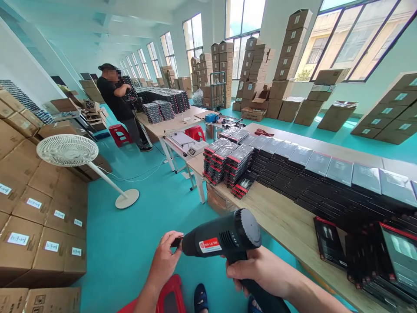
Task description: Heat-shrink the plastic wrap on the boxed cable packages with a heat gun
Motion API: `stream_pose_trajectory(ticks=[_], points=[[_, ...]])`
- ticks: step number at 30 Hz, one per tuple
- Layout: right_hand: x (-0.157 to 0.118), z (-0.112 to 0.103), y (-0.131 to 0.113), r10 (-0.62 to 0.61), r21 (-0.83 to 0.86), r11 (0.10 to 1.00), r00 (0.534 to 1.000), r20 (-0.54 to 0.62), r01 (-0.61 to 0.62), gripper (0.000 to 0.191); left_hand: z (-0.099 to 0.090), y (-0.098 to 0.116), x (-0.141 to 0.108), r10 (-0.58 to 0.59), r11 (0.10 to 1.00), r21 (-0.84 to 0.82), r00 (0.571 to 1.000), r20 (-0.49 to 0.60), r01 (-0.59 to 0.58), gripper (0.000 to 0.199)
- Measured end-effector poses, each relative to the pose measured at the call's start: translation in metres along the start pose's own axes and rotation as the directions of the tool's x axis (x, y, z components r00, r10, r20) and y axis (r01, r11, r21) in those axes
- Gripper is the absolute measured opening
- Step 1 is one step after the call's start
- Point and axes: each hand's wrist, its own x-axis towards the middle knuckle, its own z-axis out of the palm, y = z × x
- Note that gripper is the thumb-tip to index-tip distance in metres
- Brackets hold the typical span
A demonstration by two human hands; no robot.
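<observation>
A black heat gun (224,234) with a red-and-white label is held level in front of me, above the floor. My right hand (250,271) is wrapped round its handle. At the front end, the fingers of my left hand (167,252) close on a small dark piece that looks like the heat gun's nozzle; its exact shape is partly hidden by the fingers. To the right of the gun, a long wooden-topped table (276,204) carries film-wrapped black and red packages (239,158), piled in stacks.
A white fan (127,198) stands on the floor at left, beside stacked cartons (42,217). A red stool (171,295) is by my feet. A person in dark clothes (115,95) stands at a farther table. More boxes (254,69) line the windows.
</observation>
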Motion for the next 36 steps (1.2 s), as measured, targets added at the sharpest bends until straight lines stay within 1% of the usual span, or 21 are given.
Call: stream_pose_trajectory(ticks=[1, 4, 5, 8, 9, 11, 13, 14, 16, 18, 19, 21, 24, 26, 28, 30, 31, 33, 34, 36], points=[[0.001, 0.0, -0.001, -0.005, -0.015, 1.0, 1.0, 0.003, 0.005, 0.016, 0.0, 0.0, 0.001, -0.015, 1.0, -0.027, 1.0, -0.012, 0.015, 0.036], [0.003, 0.001, -0.003, -0.016, -0.029, 0.999, 0.998, -0.058, 0.014, 0.014, -0.003, -0.003, 0.003, -0.04, 0.998, -0.051, 0.998, -0.044, 0.038, 0.037], [0.004, 0.001, -0.004, -0.007, -0.026, 1.0, 0.998, -0.059, 0.006, 0.015, -0.003, -0.005, 0.003, -0.039, 0.998, -0.042, 0.998, -0.044, 0.037, 0.038], [0.007, 0.003, -0.007, 0.01, -0.037, 0.999, 1.0, -0.004, -0.01, 0.016, -0.006, -0.008, 0.003, -0.01, 0.999, 0.032, 0.999, -0.04, 0.012, 0.038], [0.008, 0.002, -0.007, 0.006, -0.044, 0.999, 1.0, -0.011, -0.006, 0.016, -0.008, -0.009, 0.003, 0.004, 0.998, 0.071, 0.999, -0.043, 0.0, 0.039], [0.01, -0.003, -0.004, -0.01, -0.051, 0.999, 0.997, -0.081, 0.006, 0.016, -0.011, -0.01, 0.002, 0.023, 0.992, 0.123, 0.999, -0.043, -0.017, 0.039], [0.011, -0.012, 0.003, 0.012, -0.021, 1.0, 0.988, -0.155, -0.016, 0.021, -0.014, -0.01, 0.002, 0.022, 0.996, 0.086, 0.999, -0.031, -0.019, 0.035], [0.011, -0.018, 0.008, 0.043, 0.005, 0.999, 0.986, -0.159, -0.042, 0.025, -0.015, -0.01, 0.001, 0.019, 0.999, 0.044, 0.999, -0.03, -0.018, 0.033], [0.009, -0.028, 0.016, 0.069, 0.06, 0.996, 0.99, -0.125, -0.062, 0.031, -0.017, -0.01, 0.001, 0.026, 1.0, -0.011, 0.998, -0.051, -0.027, 0.029], [0.008, -0.033, 0.022, 0.046, 0.078, 0.996, 0.993, -0.108, -0.037, 0.032, -0.018, -0.01, 0.002, 0.048, 0.999, 0.021, 0.996, -0.078, -0.047, 0.028], [0.008, -0.033, 0.023, 0.028, 0.075, 0.997, 0.992, -0.119, -0.019, 0.03, -0.018, -0.01, 0.002, 0.057, 0.997, 0.052, 0.995, -0.079, -0.053, 0.028], [0.01, -0.032, 0.025, 0.013, 0.073, 0.997, 0.989, -0.149, -0.002, 0.029, -0.018, -0.011, 0.003, 0.064, 0.993, 0.103, 0.996, -0.056, -0.058, 0.027], [0.013, -0.03, 0.025, 0.007, 0.093, 0.996, 0.992, -0.125, 0.004, 0.033, -0.018, -0.011, 0.004, 0.069, 0.989, 0.13, 0.997, -0.02, -0.066, 0.028], [0.013, -0.028, 0.023, -0.006, 0.075, 0.997, 0.992, -0.124, 0.015, 0.032, -0.017, -0.011, 0.004, 0.064, 0.991, 0.116, 0.998, -0.025, -0.061, 0.028], [0.011, -0.023, 0.021, 0.006, 0.045, 0.999, 0.989, -0.145, 0.001, 0.028, -0.015, -0.011, 0.004, 0.042, 0.997, 0.064, 0.998, -0.037, -0.039, 0.029], [0.009, -0.015, 0.018, 0.03, 0.046, 0.999, 0.993, -0.114, -0.025, 0.027, -0.013, -0.011, 0.004, 0.046, 0.998, 0.05, 0.998, -0.037, -0.044, 0.031], [0.009, -0.01, 0.017, 0.027, 0.05, 0.998, 0.997, -0.076, -0.023, 0.025, -0.012, -0.011, 0.004, 0.069, 0.995, 0.08, 0.997, -0.03, -0.067, 0.031], [0.011, -0.002, 0.016, -0.01, 0.048, 0.999, 1.0, -0.02, 0.011, 0.019, -0.012, -0.014, 0.005, 0.135, 0.972, 0.198, 0.991, -0.023, -0.128, 0.03], [0.013, 0.001, 0.015, -0.027, 0.046, 0.999, 0.999, -0.022, 0.028, 0.018, -0.014, -0.015, 0.006, 0.154, 0.959, 0.243, 0.988, -0.018, -0.145, 0.03], [0.019, 0.003, 0.014, -0.071, 0.031, 0.997, 0.995, -0.069, 0.073, 0.016, -0.018, -0.019, 0.006, 0.176, 0.93, 0.329, 0.984, -0.009, -0.163, 0.03]])
